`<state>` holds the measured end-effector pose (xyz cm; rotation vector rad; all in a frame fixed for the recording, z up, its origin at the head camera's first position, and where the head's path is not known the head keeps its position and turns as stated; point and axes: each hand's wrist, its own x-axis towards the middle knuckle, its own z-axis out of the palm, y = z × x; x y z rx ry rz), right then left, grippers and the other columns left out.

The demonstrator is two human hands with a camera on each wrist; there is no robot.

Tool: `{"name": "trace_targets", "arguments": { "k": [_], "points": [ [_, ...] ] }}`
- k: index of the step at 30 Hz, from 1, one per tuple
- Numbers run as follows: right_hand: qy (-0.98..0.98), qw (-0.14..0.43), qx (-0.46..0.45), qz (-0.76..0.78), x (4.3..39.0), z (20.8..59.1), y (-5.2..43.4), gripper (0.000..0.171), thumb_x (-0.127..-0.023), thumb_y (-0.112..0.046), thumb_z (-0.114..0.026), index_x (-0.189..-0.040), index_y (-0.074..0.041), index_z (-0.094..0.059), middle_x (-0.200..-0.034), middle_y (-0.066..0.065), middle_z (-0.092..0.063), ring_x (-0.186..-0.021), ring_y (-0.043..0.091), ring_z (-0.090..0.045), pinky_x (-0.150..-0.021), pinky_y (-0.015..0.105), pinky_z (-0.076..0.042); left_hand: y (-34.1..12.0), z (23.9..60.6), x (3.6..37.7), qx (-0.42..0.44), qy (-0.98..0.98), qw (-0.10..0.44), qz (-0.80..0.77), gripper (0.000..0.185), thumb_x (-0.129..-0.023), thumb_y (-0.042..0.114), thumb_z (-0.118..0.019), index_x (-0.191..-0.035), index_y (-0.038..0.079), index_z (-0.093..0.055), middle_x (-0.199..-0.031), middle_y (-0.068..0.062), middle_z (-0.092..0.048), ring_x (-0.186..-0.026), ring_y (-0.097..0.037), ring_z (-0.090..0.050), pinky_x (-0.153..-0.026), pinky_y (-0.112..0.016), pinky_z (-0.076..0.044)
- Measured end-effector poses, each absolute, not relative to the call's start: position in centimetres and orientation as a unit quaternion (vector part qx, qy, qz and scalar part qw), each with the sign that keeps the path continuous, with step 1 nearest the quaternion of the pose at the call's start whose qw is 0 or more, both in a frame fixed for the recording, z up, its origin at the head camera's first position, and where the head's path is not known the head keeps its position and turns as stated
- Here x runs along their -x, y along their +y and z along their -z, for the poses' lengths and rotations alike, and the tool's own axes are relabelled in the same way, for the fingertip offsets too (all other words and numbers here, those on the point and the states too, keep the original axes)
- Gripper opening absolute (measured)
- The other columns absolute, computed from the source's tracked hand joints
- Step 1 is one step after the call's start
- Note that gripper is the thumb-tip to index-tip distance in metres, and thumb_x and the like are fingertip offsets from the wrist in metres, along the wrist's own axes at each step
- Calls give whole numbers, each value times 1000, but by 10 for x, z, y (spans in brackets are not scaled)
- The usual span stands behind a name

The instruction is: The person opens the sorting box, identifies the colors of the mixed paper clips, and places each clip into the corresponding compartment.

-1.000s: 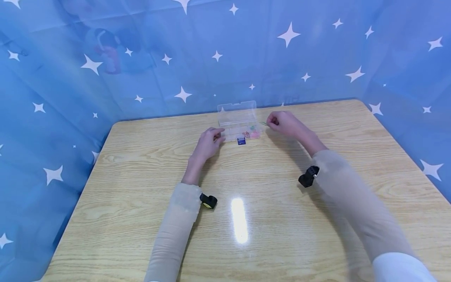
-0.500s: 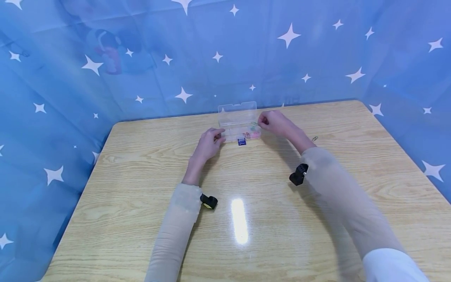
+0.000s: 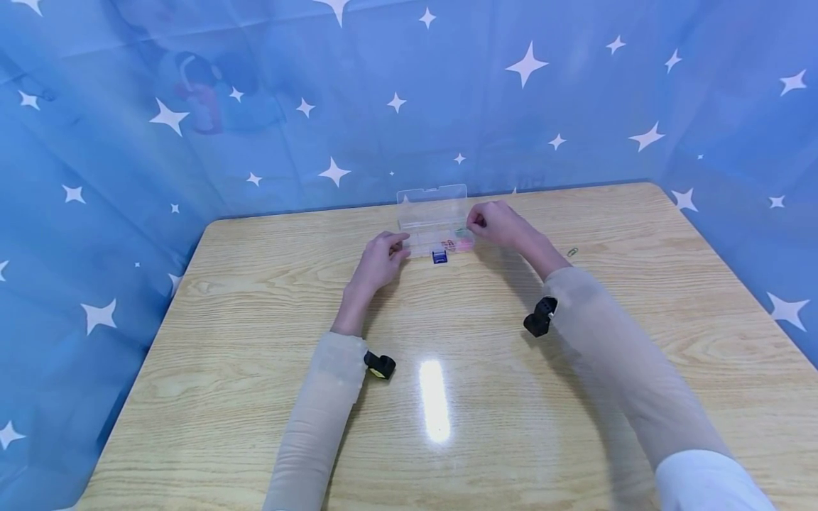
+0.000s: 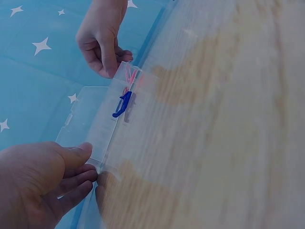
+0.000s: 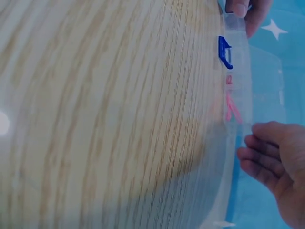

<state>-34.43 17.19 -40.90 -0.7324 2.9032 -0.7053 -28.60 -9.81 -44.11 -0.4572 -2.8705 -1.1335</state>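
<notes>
A clear plastic box (image 3: 422, 247) lies near the back edge of the table, its transparent lid (image 3: 432, 206) raised. A blue clasp (image 3: 439, 257) sits on its front. Inside, towards the right, are small pink pieces (image 5: 232, 107), a red piece (image 5: 229, 79) and something green (image 3: 461, 232). My left hand (image 3: 378, 261) holds the box's left end between thumb and fingers. At the right end, my right hand (image 3: 498, 221) has its fingertips right at the rim, fingers loosely curled; the right wrist view shows nothing between thumb and fingers.
A green paper clip (image 3: 571, 252) lies on the wooden table (image 3: 268, 284), to the right of my right forearm. Behind the table hangs a blue curtain (image 3: 358, 128) with white stars, close to the raised lid.
My right hand has moved left to the box's right end; the green paper clip earlier in its fingers no longer shows there. My left hand has stayed at the left end.
</notes>
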Motion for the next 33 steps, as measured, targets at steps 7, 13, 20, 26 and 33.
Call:
{"name": "trace_targets", "arguments": {
  "k": [7, 13, 20, 26, 33],
  "points": [
    [944, 23, 234, 232, 340, 410, 176, 16, -100, -7, -58, -105, 4, -69, -97, 17, -70, -86, 27, -66, -81, 42, -55, -97, 442, 286, 145, -920, 9, 364, 39, -102, 12, -62, -140, 3, -59, -127, -16, -61, -111, -26, -61, -96, -35, -52],
    [945, 20, 224, 238, 337, 413, 183, 16, -101, -7, -58, -105, 4, -68, -96, 17, -69, -84, 27, -64, -79, 42, -54, -97, 442, 287, 145, -920, 9, 364, 39, -102, 12, -62, -140, 3, -59, -126, -15, -62, -111, -26, -61, -96, -35, -52],
    [947, 29, 215, 239, 334, 416, 193, 17, -101, -7, -56, -105, 4, -68, -99, 18, -69, -87, 27, -63, -81, 43, -53, -97, 442, 286, 146, -919, 10, 366, 39, -102, 11, -62, -140, 3, -59, -124, -15, -62, -110, -26, -61, -95, -36, -52],
    [950, 31, 208, 229, 333, 419, 202, 17, -101, -7, -56, -105, 5, -68, -100, 19, -69, -88, 29, -64, -83, 44, -53, -97, 442, 286, 146, -921, 16, 361, 39, -102, 12, -62, -140, 3, -59, -122, -15, -62, -108, -26, -61, -94, -35, -52],
    [952, 25, 213, 219, 329, 421, 215, 16, -100, -5, -57, -104, 6, -68, -96, 19, -69, -85, 30, -64, -79, 45, -53, -97, 443, 286, 142, -922, 14, 359, 39, -102, 12, -62, -140, 4, -59, -123, -15, -62, -110, -26, -61, -96, -35, -52]
  ]
}}
